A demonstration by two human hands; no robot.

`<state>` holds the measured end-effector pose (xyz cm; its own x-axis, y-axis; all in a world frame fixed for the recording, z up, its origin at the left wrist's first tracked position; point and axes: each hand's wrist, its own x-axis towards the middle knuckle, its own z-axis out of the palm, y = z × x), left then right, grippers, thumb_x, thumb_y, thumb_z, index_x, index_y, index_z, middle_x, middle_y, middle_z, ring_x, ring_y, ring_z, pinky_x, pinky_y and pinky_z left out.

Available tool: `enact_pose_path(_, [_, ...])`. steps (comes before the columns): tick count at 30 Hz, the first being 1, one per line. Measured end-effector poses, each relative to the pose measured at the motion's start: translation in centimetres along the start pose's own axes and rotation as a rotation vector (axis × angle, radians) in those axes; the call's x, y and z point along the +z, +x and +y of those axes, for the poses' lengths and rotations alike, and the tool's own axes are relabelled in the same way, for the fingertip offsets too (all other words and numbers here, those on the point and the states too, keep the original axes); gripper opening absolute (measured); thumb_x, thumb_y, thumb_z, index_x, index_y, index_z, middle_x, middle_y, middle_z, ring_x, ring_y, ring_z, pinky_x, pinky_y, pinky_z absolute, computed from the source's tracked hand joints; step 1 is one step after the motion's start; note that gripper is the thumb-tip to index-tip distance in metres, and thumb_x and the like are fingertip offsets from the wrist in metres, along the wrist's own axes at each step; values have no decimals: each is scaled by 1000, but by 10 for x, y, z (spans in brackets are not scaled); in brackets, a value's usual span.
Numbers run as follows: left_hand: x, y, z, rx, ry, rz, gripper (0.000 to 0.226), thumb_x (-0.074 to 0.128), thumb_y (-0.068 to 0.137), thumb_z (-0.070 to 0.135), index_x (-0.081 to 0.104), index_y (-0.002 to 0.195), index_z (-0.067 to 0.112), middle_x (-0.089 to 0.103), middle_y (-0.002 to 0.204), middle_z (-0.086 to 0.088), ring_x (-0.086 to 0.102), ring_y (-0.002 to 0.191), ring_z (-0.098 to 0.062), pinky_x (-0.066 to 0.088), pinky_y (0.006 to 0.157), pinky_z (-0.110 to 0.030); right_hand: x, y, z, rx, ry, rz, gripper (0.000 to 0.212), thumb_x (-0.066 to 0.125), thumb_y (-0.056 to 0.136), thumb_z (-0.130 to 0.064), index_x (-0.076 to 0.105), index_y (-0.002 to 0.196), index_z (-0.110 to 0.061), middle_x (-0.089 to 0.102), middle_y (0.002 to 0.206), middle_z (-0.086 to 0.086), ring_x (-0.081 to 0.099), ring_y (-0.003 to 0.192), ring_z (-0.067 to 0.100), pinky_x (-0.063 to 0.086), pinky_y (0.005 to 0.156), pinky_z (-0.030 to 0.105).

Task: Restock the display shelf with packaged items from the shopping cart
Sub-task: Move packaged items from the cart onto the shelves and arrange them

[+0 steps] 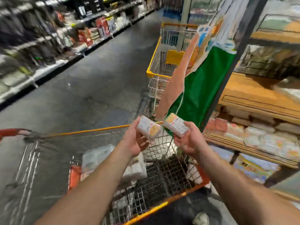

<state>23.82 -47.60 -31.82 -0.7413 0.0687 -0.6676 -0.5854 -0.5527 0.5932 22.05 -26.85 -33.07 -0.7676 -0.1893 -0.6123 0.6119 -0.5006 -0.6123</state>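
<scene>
The left hand (135,140) was raised above the cart (146,179), fingers curled round a small clear packet (148,128) with a printed label. The right hand (189,141) was held beside it at the same height, gripping a second packet (176,125), this one showing yellow at its far end. The two packets were tilted towards each other and nearly touched at their inner ends. Both forearms reached forward from the bottom of the view, bare.

Below the hands sat the wire cart with a yellow rim and orange corner guards. Inside it lay a pile of pale wrapped packs (113,161), blurred, towards the left side of the basket. A red handle (13,132) showed at the far left.

To the right stood the wooden shelf (253,142), its lower board already carrying rows of pale and reddish packets, too blurred to tell apart. A green and orange banner (199,88) hung at the shelf's end. Beyond it a second cart (162,62) with a yellow rim stood in the aisle. Dark floor (97,78) ran ahead, with stocked shelving (48,38) along the left, heavily blurred.
</scene>
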Motion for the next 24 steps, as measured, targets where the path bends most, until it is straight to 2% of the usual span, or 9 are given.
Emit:
enact_pose_path(2, [-34, -2, -2, 11, -92, 74, 36, 62, 87, 50, 68, 99, 17, 71, 79, -3, 63, 70, -18, 50, 55, -25, 18, 16, 26, 34, -96, 39, 27, 47, 93, -38, 62, 98, -16, 50, 70, 2, 38, 52, 14, 25, 50, 21])
enact_pose_path(5, [-78, 3, -10, -2, -216, 144, 45, 70, 83, 42, 66, 114, 10, 72, 99, -9, 67, 89, -24, 54, 80, -33, 37, 35, 61, 115, -98, 40, 17, 55, 87, -35, 59, 92, -19, 40, 63, -5, 33, 48, 9, 30, 48, 22])
enact_pose_path(6, [-87, 5, -13, -9, -238, 166, 41, 70, 84, 39, 65, 111, 9, 71, 97, -11, 67, 87, -25, 54, 81, -34, 40, 37, 68, 133, -88, 33, 15, 56, 88, -33, 58, 90, -19, 40, 59, -6, 34, 44, 8, 30, 47, 21])
enact_pose_path(9, [-116, 8, -26, -48, -209, 258, 21, 62, 91, 28, 57, 94, 9, 58, 76, -12, 55, 62, -23, 46, 53, -29, 49, 47, 96, 202, -123, 43, 15, 57, 91, -29, 55, 80, -20, 41, 50, -7, 36, 41, 8, 29, 48, 20])
enact_pose_path(11, [-128, 12, -37, -90, -177, 290, 13, 56, 93, 22, 51, 90, 10, 54, 75, -12, 47, 56, -21, 38, 45, -26, 46, 60, 114, 233, -214, 65, 13, 58, 92, -28, 56, 89, -16, 49, 52, -4, 38, 43, 9, 34, 44, 20])
enact_pose_path(13, [-135, 17, -50, -132, -194, 310, 9, 54, 93, 15, 49, 89, 8, 54, 76, -14, 47, 59, -21, 35, 48, -25, 38, 70, 128, 271, -261, 82, 17, 58, 93, -25, 57, 103, -11, 55, 62, 1, 40, 46, 10, 36, 43, 20])
enact_pose_path(16, [-150, 34, -72, -193, -282, 369, 14, 58, 92, 16, 51, 99, 7, 55, 99, -19, 53, 69, -24, 41, 51, -26, 33, 88, 147, 364, -325, 107, 21, 58, 94, -19, 59, 111, -6, 60, 79, 5, 47, 52, 10, 40, 47, 20])
enact_pose_path(18, [-158, 47, -86, -233, -347, 422, 21, 63, 91, 23, 53, 103, 9, 53, 109, -18, 50, 72, -22, 44, 55, -26, 28, 103, 160, 418, -366, 118, 20, 58, 94, -16, 59, 110, -4, 56, 76, 4, 46, 50, 9, 39, 46, 19])
enact_pose_path(24, [-168, 88, -120, -272, -413, 550, 23, 67, 90, 29, 59, 95, 8, 52, 80, -5, 45, 67, -15, 41, 56, -25, 5, 152, 203, 486, -585, 114, 22, 56, 96, -20, 62, 111, -5, 50, 67, 0, 36, 51, 8, 28, 49, 21])
